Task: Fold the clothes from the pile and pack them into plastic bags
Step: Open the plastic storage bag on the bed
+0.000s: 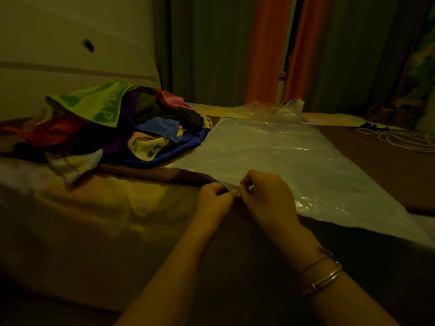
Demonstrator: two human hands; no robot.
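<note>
Both hands are pinching the near corner of the clear plastic bag [270, 156] lying flat on the bed [94, 208]: left hand [215, 200], right hand [267, 196]. The fingertips are hard to make out in the dim light. The clothes pile [113, 128] is sitting just beside the bag's far left edge.

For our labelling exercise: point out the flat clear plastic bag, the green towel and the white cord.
Flat clear plastic bag [277, 156], head view, its middle.
Green towel [94, 104], head view, top of pile.
White cord [404, 140], head view, its coils.
</note>
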